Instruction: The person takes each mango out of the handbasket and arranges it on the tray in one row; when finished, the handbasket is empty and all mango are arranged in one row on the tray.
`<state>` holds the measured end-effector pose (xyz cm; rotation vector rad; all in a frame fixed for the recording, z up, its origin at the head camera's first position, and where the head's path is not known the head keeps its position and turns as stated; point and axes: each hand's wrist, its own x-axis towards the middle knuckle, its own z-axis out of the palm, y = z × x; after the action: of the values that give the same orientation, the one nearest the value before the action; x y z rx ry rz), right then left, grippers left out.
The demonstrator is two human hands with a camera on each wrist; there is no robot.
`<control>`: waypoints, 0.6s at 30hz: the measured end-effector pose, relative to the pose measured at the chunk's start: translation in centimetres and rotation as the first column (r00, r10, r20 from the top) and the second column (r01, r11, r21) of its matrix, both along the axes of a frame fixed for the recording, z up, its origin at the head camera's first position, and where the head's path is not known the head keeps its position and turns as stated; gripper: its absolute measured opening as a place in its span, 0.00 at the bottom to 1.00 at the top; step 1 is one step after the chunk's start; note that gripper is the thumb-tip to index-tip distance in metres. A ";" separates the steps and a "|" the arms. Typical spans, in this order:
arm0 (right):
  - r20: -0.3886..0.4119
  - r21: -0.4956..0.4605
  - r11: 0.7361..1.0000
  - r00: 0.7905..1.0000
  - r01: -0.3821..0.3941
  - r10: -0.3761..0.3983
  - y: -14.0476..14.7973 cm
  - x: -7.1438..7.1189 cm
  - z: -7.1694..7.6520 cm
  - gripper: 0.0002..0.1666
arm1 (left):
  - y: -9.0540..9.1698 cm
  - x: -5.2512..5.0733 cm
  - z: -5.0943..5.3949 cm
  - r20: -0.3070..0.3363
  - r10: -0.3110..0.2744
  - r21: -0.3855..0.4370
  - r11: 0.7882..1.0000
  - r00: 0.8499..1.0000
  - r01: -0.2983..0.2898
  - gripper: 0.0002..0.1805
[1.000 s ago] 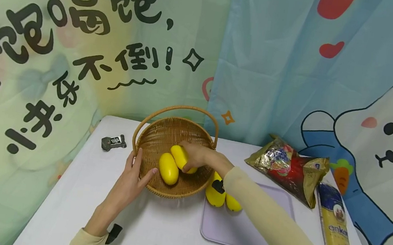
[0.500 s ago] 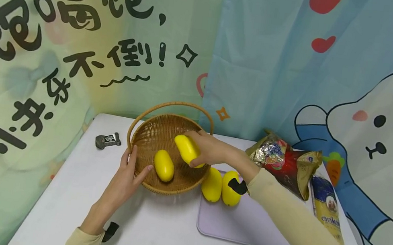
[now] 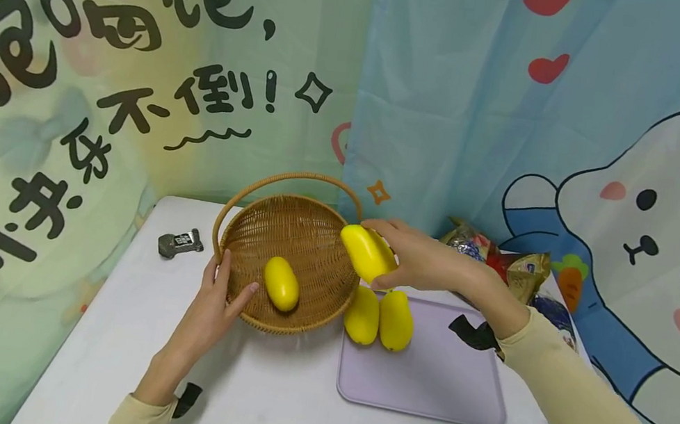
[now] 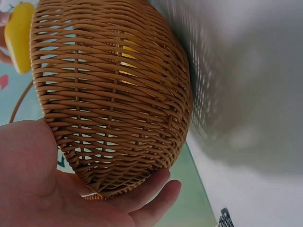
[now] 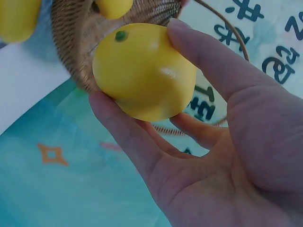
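My right hand [image 3: 419, 257] grips a yellow mango [image 3: 368, 254] between thumb and fingers, above the right rim of the wicker basket [image 3: 319, 252]. In the right wrist view the held mango [image 5: 144, 71] shows a small green stem spot. My left hand [image 3: 211, 313] holds the basket's left rim, thumb over the inside and fingers on the outer wall. The left wrist view shows this hand [image 4: 71, 184] against the woven side. One mango [image 3: 281, 284] lies inside the basket. Two more mangoes, a left one [image 3: 362, 315] and a right one [image 3: 396, 320], lie side by side on the lilac tray [image 3: 440, 384].
A small grey bone-shaped packet [image 3: 181, 243] lies left of the basket on the white table [image 3: 268, 400]. At the back right, a shiny red and gold bag [image 3: 525, 271] is partly hidden by the right arm. The basket's tall handle [image 3: 294, 176] arches over its opening.
My right hand has lifted one mango out of the basket and carried it right, over the rim. My left hand keeps its hold on the basket. The head view has shifted slightly.
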<state>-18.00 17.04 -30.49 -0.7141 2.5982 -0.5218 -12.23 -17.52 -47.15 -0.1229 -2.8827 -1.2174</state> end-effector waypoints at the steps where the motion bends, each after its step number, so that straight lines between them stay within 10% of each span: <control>1: -0.009 0.000 1.000 1.000 0.007 -0.007 0.6 0.1 0.1 0.56 | 0.0 0.0 0.0 0.001 0.001 -0.001 1.000 1.000 -0.001 0.52; 9: -0.066 -0.024 0.994 0.992 0.110 -0.111 5.7 0.5 -0.7 0.56 | -0.1 0.2 0.1 0.011 0.007 -0.007 1.000 1.000 -0.007 0.52; 18: -0.053 -0.105 0.971 0.974 0.214 -0.220 10.9 2.1 -6.2 0.52 | 0.0 0.1 0.2 0.007 0.003 -0.002 1.000 1.000 -0.003 0.52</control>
<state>-15.87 27.89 -36.67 -0.4855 2.7444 -0.7074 -12.14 -17.49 -47.00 -0.1139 -2.8891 -1.2165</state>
